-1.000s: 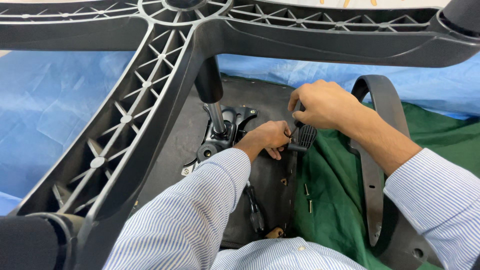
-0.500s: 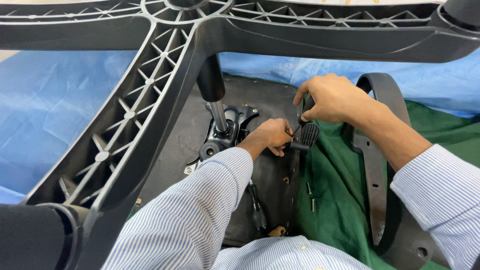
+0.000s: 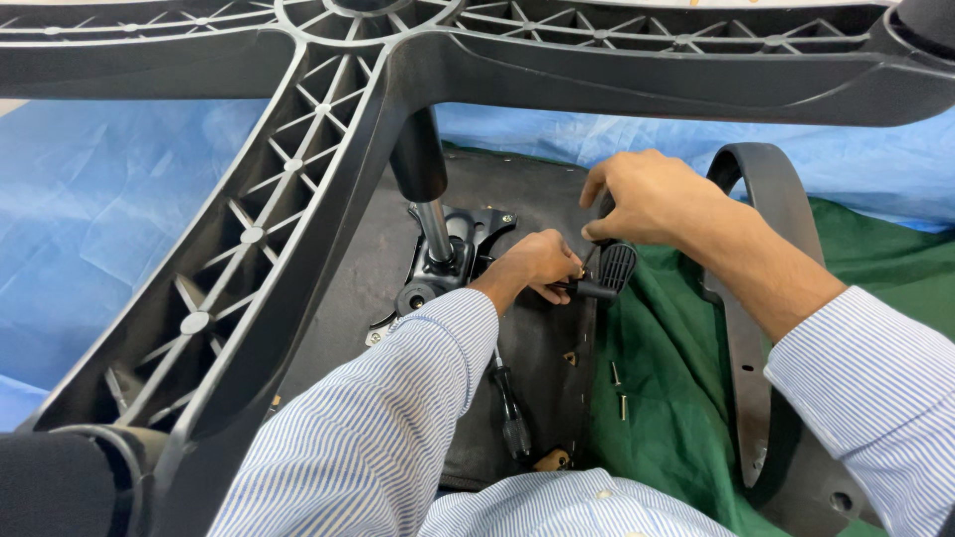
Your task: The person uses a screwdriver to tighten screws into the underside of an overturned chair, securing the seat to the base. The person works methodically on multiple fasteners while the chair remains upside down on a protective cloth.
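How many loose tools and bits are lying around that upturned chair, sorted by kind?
Screwdrivers: 1, the screwdriver on the seat underside.
Loose screws: 2, the screws on the green cloth.
Armrests: 1, the armrest lying by the right hand.
Total: 4.
The left hand grips the lever paddle, which is not counted.

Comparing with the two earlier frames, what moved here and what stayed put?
The right hand rose slightly off the black ribbed lever paddle, fingers now pinching just above it. The left hand stayed gripping the lever's stem. The chair base, screwdriver, loose screws and armrest did not shift.
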